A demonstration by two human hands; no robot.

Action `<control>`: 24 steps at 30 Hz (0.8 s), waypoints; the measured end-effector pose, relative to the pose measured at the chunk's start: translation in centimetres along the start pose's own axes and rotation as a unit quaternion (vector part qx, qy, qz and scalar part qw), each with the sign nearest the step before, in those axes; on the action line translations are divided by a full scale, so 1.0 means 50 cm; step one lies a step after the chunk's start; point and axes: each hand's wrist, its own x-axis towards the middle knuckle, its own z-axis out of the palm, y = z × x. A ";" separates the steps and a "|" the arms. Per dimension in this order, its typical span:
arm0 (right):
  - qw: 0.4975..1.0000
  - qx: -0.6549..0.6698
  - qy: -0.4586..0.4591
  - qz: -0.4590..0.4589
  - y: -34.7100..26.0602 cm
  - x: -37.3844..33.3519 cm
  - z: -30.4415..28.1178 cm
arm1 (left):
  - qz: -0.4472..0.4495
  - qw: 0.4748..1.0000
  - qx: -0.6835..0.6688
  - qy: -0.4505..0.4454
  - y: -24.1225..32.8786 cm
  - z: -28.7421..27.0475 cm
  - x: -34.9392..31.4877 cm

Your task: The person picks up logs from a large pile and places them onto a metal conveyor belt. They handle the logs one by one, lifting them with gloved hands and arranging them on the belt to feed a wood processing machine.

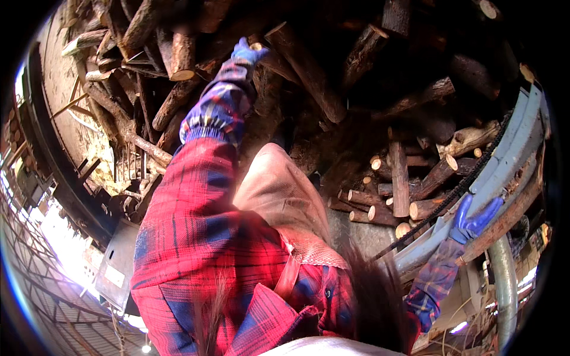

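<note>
My left hand point(248, 54), in a blue glove, reaches far forward into the wood pile. Its fingers are closed about the end of a log point(276, 64), whose pale cut face shows beside the thumb. A thicker log point(306, 74) lies slantwise just to the right of it. Off to the right, my right hand point(472, 221) wears a blue glove too, with thumb and fingers spread apart. It lies against the blue metal rail point(427, 237), holding nothing that I can see.
Smaller cut logs point(399, 172) are heaped inside the rail, where a dark chain point(460, 193) runs. More logs point(183, 56) and branches lie at the far left. A dark metal beam point(65, 148) borders the left side, near a grey metal box point(119, 258).
</note>
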 end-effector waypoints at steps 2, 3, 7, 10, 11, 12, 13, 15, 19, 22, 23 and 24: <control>0.998 -0.058 -0.030 0.017 -0.012 0.001 -0.007 | 0.042 0.999 0.001 -0.034 0.025 0.009 0.063; 0.992 -0.117 -0.042 -0.005 -0.019 0.019 -0.015 | 0.045 0.998 0.019 -0.035 0.009 0.021 0.094; 0.992 -0.107 -0.032 -0.065 -0.116 0.063 -0.062 | 0.035 0.984 0.046 -0.168 0.036 0.061 0.108; 0.992 -0.083 0.004 -0.095 -0.011 0.060 -0.012 | -0.014 0.993 0.112 0.035 -0.207 0.152 0.204; 0.995 -0.081 -0.008 -0.054 0.004 0.022 0.002 | 0.035 0.995 0.098 -0.002 -0.151 0.182 0.155; 0.998 -0.064 -0.016 -0.017 0.014 0.001 0.014 | 0.072 0.993 0.088 -0.028 -0.094 0.159 0.035; 1.000 -0.014 0.000 -0.021 0.017 -0.009 0.007 | 0.091 0.991 0.076 -0.065 -0.065 0.124 -0.040; 0.999 0.017 0.023 -0.037 0.044 -0.035 0.006 | 0.144 0.982 0.098 -0.075 -0.038 0.092 -0.167; 0.991 0.081 0.072 -0.083 0.061 -0.021 0.014 | 0.175 0.978 0.105 0.035 -0.043 0.053 -0.386; 0.983 0.080 0.130 -0.105 0.081 -0.028 0.026 | 0.205 0.968 0.074 0.121 -0.049 0.012 -0.529; 0.975 0.084 0.166 -0.123 0.077 -0.030 0.034 | 0.223 0.961 0.073 0.146 -0.048 -0.001 -0.589; 0.972 0.060 0.183 -0.131 0.072 -0.043 0.013 | 0.251 0.952 0.066 0.160 -0.035 -0.016 -0.646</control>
